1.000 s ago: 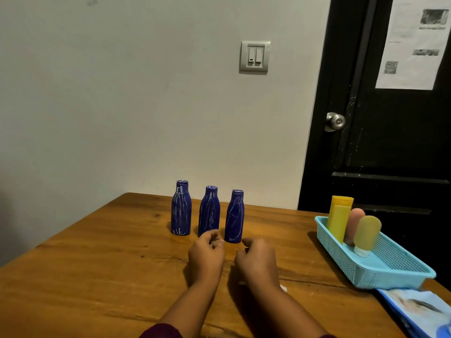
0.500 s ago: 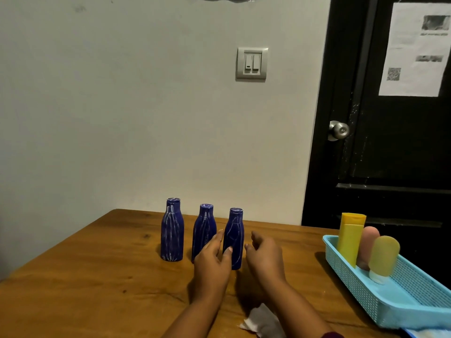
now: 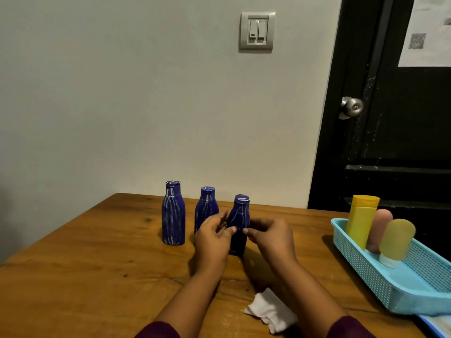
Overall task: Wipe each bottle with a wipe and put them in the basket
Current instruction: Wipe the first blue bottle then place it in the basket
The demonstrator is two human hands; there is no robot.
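Note:
Three dark blue bottles streaked with white stand in a row on the wooden table [image 3: 85,276]: a left one [image 3: 173,215], a middle one [image 3: 207,203] and a right one [image 3: 241,213]. My left hand [image 3: 212,242] and my right hand [image 3: 273,240] curl round the right bottle from either side, thumbs on its front. It stands upright on the table. A crumpled white wipe [image 3: 271,311] lies between my forearms near the table's front edge, untouched. The light blue basket [image 3: 390,284] sits at the right.
In the basket a yellow bottle [image 3: 361,218], a pink one [image 3: 380,228] and a mustard tube [image 3: 396,240] lean on its far end. A blue packet [image 3: 436,325] lies by the basket's near corner. A black door with a knob [image 3: 352,107] stands behind.
Both hands moved forward from the table in front of the bottles and closed round the right blue bottle. The wipe, earlier hidden under my right hand, now lies bare.

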